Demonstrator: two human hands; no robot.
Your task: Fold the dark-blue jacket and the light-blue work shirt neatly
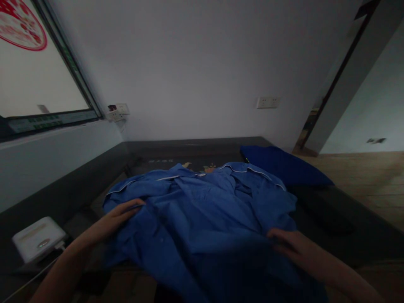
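A blue jacket (202, 206) with white piping along its shoulders lies spread over a dark table, its collar toward the wall and its lower part hanging over the near edge. On its left side, my left hand (124, 212) pinches a fold of the cloth between thumb and fingers. Lower down on the right, my right hand (288, 244) grips the jacket's other side, slightly blurred. The fabric between the two hands is rumpled, and its bottom part is dark and blurred.
A white box-shaped device (39, 240) with a cable sits on the left. Dark blue folded cloth (280, 166) lies at the table's (341, 202) back right. A wall with sockets (268, 102) rises behind, a window (41, 63) is at left, and wooden floor (372, 176) shows at right.
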